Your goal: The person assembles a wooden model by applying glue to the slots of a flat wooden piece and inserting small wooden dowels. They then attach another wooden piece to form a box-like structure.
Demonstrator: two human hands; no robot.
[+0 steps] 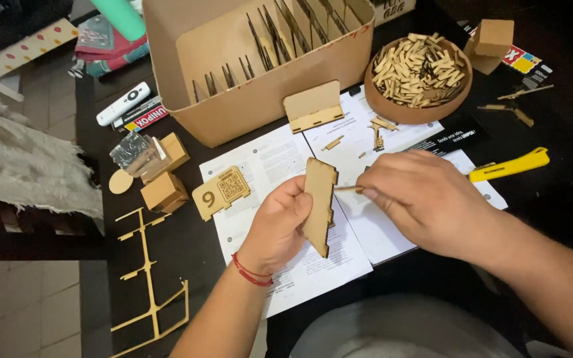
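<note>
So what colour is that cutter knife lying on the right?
Bright yellow cutter knife, clearest in the head view.

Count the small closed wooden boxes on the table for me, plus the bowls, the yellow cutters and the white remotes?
Small wooden cubes: 3
Round bowl of wooden clips: 1
Yellow cutter: 1
White remote: 1
Total: 6

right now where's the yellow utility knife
In the head view the yellow utility knife lies on the dark table at the right, just beyond the right hand, below the wooden bowl.
</note>
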